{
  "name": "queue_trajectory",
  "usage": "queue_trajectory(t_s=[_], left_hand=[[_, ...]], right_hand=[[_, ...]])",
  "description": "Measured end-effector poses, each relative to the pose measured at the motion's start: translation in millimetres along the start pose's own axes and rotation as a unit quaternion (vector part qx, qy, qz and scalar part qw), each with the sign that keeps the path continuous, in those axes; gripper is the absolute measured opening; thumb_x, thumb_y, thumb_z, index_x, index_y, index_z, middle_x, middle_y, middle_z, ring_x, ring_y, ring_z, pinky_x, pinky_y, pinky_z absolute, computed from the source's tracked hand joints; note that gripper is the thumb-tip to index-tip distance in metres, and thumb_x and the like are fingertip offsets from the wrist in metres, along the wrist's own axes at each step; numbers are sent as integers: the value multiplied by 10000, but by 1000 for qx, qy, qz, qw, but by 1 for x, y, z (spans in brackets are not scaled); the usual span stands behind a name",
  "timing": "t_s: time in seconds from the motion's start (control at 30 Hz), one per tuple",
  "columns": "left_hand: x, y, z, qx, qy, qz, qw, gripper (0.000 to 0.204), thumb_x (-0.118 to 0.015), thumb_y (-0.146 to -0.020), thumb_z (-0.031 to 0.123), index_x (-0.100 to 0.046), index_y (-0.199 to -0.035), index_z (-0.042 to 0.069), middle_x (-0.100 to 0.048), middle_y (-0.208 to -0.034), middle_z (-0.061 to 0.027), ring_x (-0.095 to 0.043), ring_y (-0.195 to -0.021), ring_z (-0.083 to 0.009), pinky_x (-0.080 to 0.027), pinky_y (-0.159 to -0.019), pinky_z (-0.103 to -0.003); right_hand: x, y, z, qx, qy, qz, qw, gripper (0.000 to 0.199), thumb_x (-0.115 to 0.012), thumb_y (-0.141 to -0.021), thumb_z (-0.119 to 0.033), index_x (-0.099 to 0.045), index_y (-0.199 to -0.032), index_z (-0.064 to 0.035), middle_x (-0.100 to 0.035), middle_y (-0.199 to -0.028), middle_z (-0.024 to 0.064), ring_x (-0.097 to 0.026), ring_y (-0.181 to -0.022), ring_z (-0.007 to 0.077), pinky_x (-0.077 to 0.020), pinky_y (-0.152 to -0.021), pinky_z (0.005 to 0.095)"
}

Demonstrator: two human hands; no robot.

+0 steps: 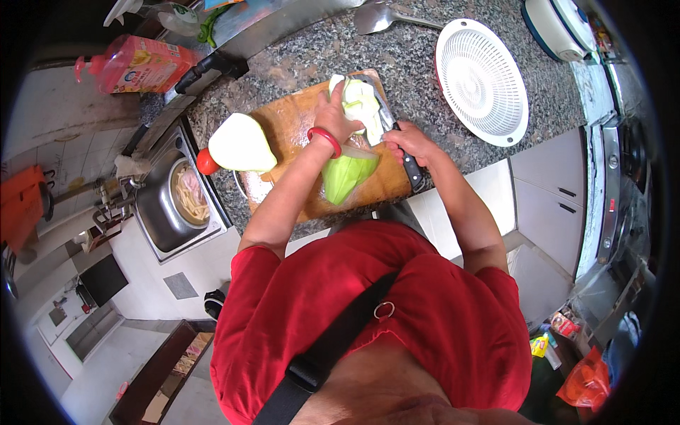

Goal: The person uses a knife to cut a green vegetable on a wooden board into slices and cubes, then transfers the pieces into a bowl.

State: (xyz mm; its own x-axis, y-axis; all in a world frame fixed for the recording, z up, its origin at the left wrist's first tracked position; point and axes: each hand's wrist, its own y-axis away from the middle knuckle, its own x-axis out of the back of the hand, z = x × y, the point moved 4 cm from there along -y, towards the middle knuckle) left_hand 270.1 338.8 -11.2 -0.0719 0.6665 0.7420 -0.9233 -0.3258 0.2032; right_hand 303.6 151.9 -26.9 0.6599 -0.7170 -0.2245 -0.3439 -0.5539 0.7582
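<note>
A wooden cutting board (290, 124) lies on the speckled granite counter. My left hand (334, 117), with a red bangle at the wrist, presses down on a pale green cabbage piece (360, 106) at the board's far end. My right hand (409, 142) is shut on the black handle of a cleaver (386, 113), whose blade rests against the cabbage beside my left hand. Two more cabbage pieces lie on the board: a large wedge (241, 144) at the left edge and a greener piece (347, 175) under my left forearm.
A white plastic colander (482, 81) sits to the right on the counter (425, 57). A red tomato (206, 162) lies by the sink (159, 212), which holds a bowl of pale strips. A red dish-soap bottle (138, 65) and a metal spatula (379, 18) lie behind.
</note>
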Motion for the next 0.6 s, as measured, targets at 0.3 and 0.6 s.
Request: queue_trajectory(t_s=[0.3, 0.6], left_hand=[[21, 3, 22, 4, 138, 66, 988, 787, -855, -509, 111, -516, -1219, 80, -474, -1175, -186, -542, -1047, -310, -460, -909, -350], [4, -15, 130, -108, 193, 67, 973, 799, -851, -531, 90, -502, -1249, 65, -452, -1175, -145, -500, -1088, -277, -442, -944, -332]], right_hand=[[-7, 14, -18, 22, -31, -68, 997, 156, -552, -826, -130, -424, -750, -83, -437, -579, -9, -410, -433, 84, -367, -389, 268], [46, 112, -56, 89, -80, 66, 991, 136, -552, -841, -129, -452, -830, -38, -459, -628, 15, -440, -467, 96, -387, -394, 261]])
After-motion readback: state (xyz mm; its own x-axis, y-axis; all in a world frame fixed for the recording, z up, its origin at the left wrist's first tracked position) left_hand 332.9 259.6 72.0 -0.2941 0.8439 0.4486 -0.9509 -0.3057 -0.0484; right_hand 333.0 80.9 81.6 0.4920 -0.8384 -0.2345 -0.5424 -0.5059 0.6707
